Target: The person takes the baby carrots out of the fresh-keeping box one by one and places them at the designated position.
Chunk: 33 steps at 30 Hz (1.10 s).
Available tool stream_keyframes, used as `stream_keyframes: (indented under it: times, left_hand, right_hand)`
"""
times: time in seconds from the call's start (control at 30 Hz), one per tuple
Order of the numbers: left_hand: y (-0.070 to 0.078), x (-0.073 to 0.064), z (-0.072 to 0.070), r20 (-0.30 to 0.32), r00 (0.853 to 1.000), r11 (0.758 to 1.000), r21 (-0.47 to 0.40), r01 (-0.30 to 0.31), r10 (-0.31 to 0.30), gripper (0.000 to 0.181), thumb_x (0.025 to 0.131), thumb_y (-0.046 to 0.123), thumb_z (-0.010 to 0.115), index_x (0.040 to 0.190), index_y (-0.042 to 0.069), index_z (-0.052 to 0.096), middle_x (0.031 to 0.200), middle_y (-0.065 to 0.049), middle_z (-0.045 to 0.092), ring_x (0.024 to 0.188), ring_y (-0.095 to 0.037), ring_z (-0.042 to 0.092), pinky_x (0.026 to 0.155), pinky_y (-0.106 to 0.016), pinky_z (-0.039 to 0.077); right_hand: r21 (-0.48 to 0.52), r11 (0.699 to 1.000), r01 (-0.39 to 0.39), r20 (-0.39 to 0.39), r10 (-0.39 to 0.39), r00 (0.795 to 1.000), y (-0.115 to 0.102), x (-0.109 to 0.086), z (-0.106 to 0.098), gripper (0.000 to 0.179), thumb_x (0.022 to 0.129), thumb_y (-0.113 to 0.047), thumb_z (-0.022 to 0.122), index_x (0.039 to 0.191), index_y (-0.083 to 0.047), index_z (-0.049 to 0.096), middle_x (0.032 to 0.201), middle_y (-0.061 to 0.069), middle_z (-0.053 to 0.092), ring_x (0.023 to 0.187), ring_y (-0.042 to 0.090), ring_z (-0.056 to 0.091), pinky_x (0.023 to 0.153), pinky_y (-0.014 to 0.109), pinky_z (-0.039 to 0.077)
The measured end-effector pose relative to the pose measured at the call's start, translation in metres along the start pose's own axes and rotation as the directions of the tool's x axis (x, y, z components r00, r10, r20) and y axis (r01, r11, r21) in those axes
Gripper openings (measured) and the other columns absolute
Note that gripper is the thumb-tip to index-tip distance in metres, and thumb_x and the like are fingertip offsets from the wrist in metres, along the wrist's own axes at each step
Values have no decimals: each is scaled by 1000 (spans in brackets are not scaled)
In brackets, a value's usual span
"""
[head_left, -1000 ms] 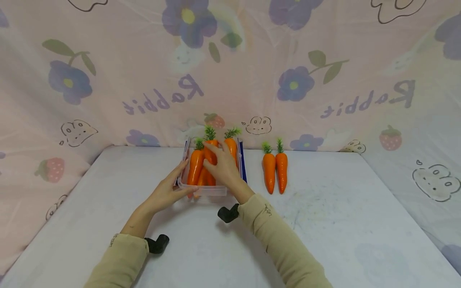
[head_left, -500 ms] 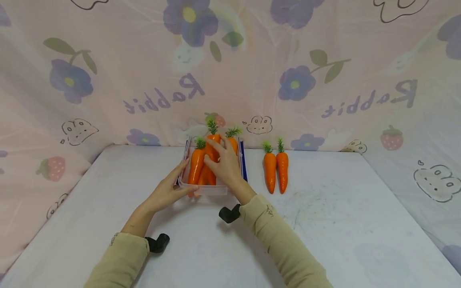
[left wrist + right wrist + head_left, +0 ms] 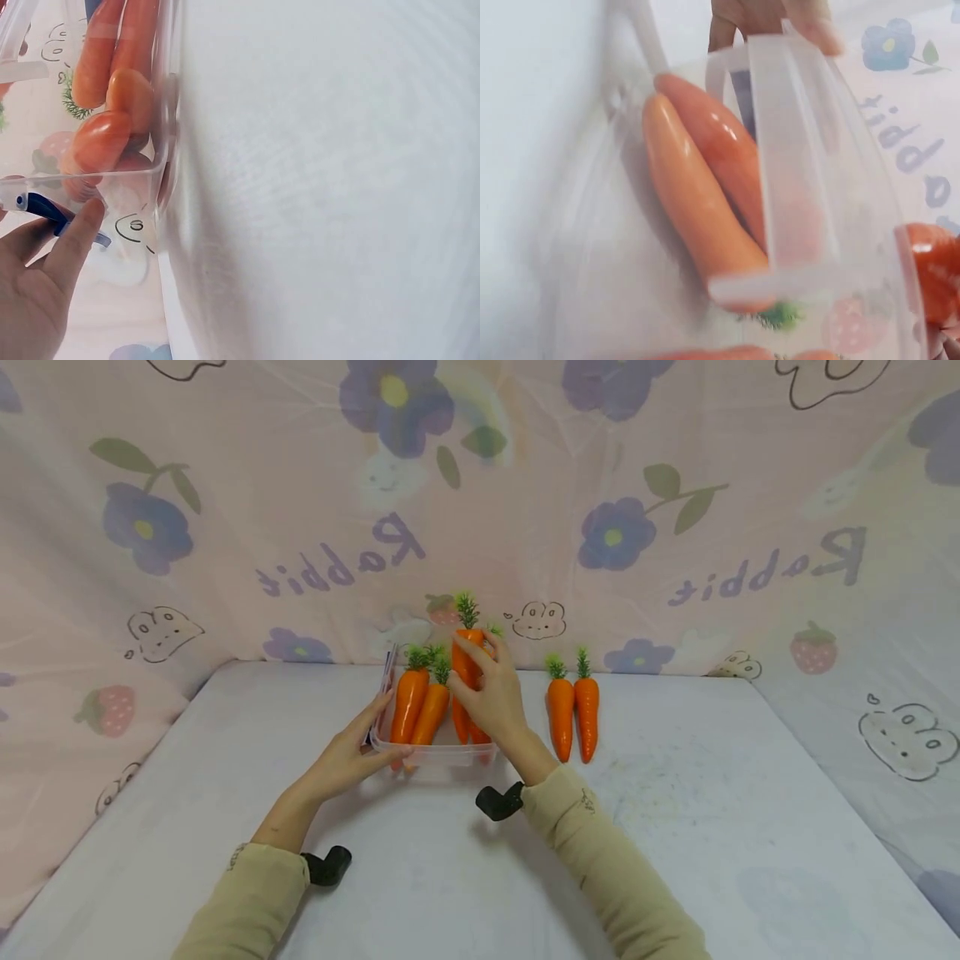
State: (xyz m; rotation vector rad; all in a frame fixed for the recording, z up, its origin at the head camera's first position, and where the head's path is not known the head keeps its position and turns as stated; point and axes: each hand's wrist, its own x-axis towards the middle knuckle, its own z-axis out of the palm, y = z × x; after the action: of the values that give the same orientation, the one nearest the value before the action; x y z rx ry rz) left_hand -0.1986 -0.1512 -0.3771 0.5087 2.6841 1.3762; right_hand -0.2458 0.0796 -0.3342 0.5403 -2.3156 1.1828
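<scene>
In the head view, a clear plastic box (image 3: 442, 750) with blue latches holds several orange carrots with green tops. My left hand (image 3: 348, 758) rests at its front left corner, thumb along the front rim and fingers on the side. The left wrist view has those straight fingers (image 3: 73, 244) beside a blue latch (image 3: 45, 206). My right hand (image 3: 491, 693) pinches a carrot (image 3: 462, 668) by its upper part, its tip down inside the box at the right. Left of it, two carrots lean side by side, the nearer one (image 3: 431, 714) with its top lower.
Two more carrots (image 3: 560, 718) lie side by side on the white table (image 3: 675, 793), right of the box. A printed cloth (image 3: 510, 510) hangs along the back and sides. Black wrist mounts (image 3: 327, 867) stick out inward from both sleeves.
My right hand has shifted right, moving the pinched carrot from the middle of the box to its right side and slightly up. The left hand has stayed at the corner.
</scene>
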Motion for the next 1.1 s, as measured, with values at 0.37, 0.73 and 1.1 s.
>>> stream_keyframes:
  times: [0.37,0.73,1.1]
  left_hand:
    - [0,0,0,-2,1000,1000,-7,-11,11,86,89,38,68,155,23,15,161,-15,9,141,-44,23,108,-59,33]
    - [0,-1,-1,2,1000,1000,9,20,-20,88,88,44,67,155,27,13,161,-14,9,142,-45,23,106,-64,32]
    - [1,0,0,18,999,1000,-4,30,-30,90,87,48,66,155,29,11,161,-13,7,142,-45,21,105,-65,33]
  right_hand:
    - [-27,998,-49,-10,48,999,17,-1,-29,47,89,-17,63,135,-19,57,151,16,32,56,16,46,55,21,46]
    - [-77,994,-79,-45,76,996,31,-4,-54,49,88,-15,64,136,-20,56,152,17,31,66,20,52,60,22,48]
    - [-141,980,-142,-77,132,988,53,-13,-75,50,87,-15,66,136,-22,57,150,18,33,55,14,44,55,21,45]
